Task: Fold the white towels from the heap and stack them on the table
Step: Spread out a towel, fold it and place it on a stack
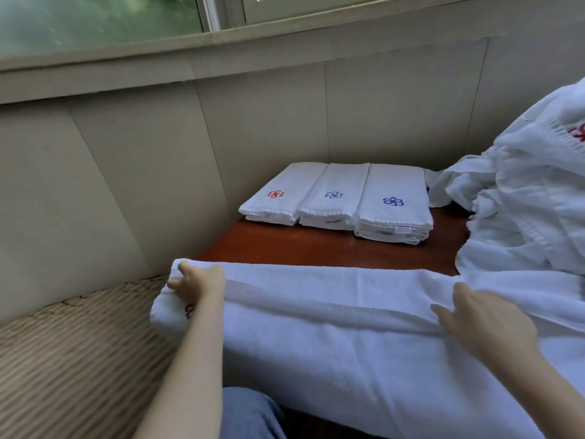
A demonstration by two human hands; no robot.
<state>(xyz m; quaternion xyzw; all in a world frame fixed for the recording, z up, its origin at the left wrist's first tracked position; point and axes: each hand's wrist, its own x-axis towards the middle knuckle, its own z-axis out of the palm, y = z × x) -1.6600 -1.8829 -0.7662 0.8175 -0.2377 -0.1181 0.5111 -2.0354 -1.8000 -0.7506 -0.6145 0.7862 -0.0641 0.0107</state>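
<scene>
Window, tiled wall, woven mat

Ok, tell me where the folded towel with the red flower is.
The red-flower towel lies at the far left of the row of three folded piles on the table, against the wall, beside a blue-flower towel.

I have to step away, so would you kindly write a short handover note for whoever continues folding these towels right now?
Left hand: gripping the left end of the towel being folded, which lies lengthwise across the near edge of the table.
Right hand: resting flat on the same towel, further right, fingers spread.
Done: three stacks of folded towels sit side by side at the back of the table, one with a red emblem on top, two with blue.
Left: finish this towel, place it on a stack, then work through the unfolded heap on the right.
</scene>
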